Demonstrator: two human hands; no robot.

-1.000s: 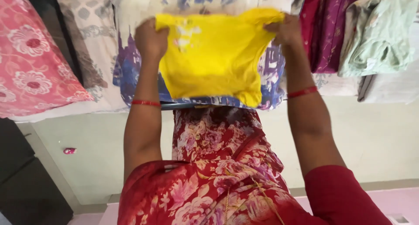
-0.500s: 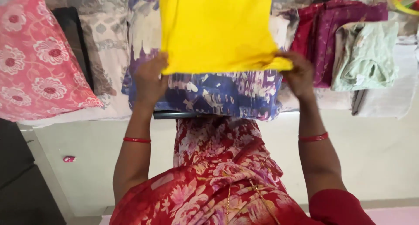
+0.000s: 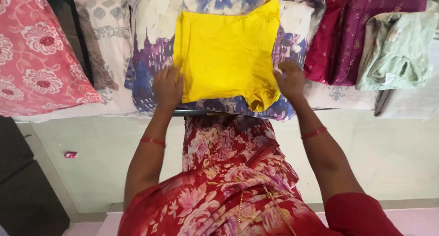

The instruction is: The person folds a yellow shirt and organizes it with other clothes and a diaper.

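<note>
A folded yellow garment [image 3: 226, 57] lies flat on a blue, purple and white printed cloth [image 3: 151, 57] that covers the surface in front of me. My left hand [image 3: 168, 87] rests at the garment's lower left edge, fingers spread and touching it. At the lower right edge my right hand [image 3: 290, 80] sits with fingers apart, beside a small hanging flap of the yellow fabric. Neither hand grips anything. Red bangles circle both wrists.
A pink floral cloth [image 3: 36, 57] and a grey patterned cloth [image 3: 98, 44] lie to the left. A maroon garment [image 3: 352, 30] and a pale green garment [image 3: 395, 44] lie to the right. A small pink object [image 3: 70, 154] sits on the pale floor.
The yellow garment was held up and folded over half a second ago. Now it lies flat on the printed cloth, and both hands have let go and rest at its lower edge.
</note>
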